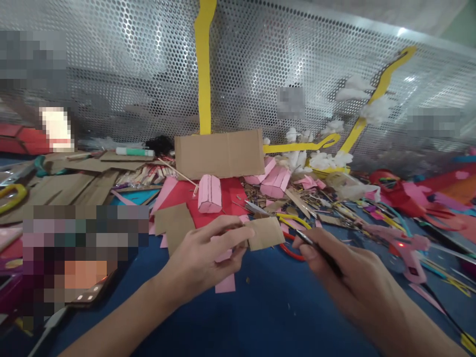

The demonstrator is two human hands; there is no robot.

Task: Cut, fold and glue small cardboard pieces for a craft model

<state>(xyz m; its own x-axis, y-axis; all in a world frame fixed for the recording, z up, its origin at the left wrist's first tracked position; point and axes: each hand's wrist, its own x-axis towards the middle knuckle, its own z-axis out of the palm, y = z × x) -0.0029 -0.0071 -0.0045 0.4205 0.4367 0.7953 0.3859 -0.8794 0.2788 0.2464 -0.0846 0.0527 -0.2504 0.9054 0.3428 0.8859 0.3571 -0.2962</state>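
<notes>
My left hand (208, 250) is closed on a small cardboard piece (267, 233), which sticks out to the right of the fingers. A bit of pink paper (223, 255) shows between the same fingers, partly hidden. My right hand (330, 263) grips a slim dark pen (323, 254), its silver tip pointing toward the cardboard but apart from it. Behind the cardboard lie scissors with red and yellow handles (292, 252), partly covered. A pink paper box shape (209, 194) with dark lines rests on red paper (233, 194) beyond my left hand.
A cardboard box (220, 153) with yellow strips (205, 69) stands at the back before a perforated metal screen (245, 64). On the right sits a pink hot glue gun (407, 248) with its light on. Cardboard sheets (63, 191), a glue stick (134, 151) and a phone (87, 277) lie left.
</notes>
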